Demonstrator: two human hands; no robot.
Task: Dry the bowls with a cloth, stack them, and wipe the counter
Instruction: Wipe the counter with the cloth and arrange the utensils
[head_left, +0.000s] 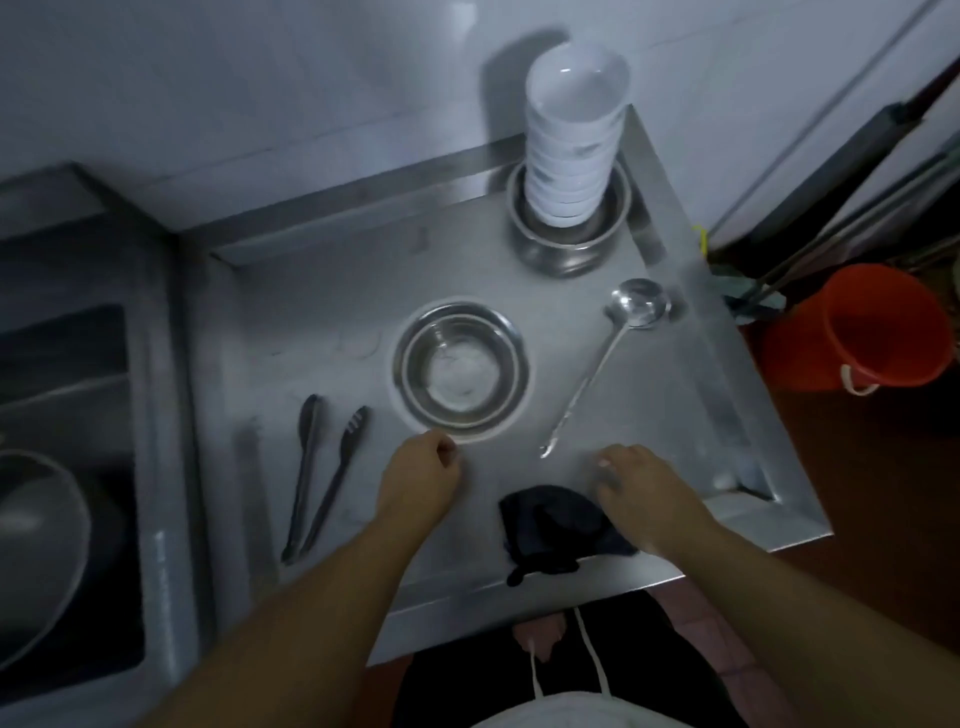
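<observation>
A steel bowl (461, 366), nested in another, sits mid-counter on the steel counter (322, 291). A tall stack of white bowls (571, 140) stands in a steel bowl (569, 244) at the back right corner. A dark cloth (556, 525) lies crumpled at the counter's front edge. My left hand (418, 475) hovers just in front of the middle bowl's near rim, fingers curled, holding nothing. My right hand (641, 488) rests over the right side of the cloth, fingers spread downward; whether it grips the cloth is unclear.
Black tongs (322, 478) lie left of my left hand. A steel ladle (602, 358) lies diagonally right of the middle bowl. A sink (62, 467) with a large pan sits to the left. An orange bucket (857, 327) stands on the floor to the right.
</observation>
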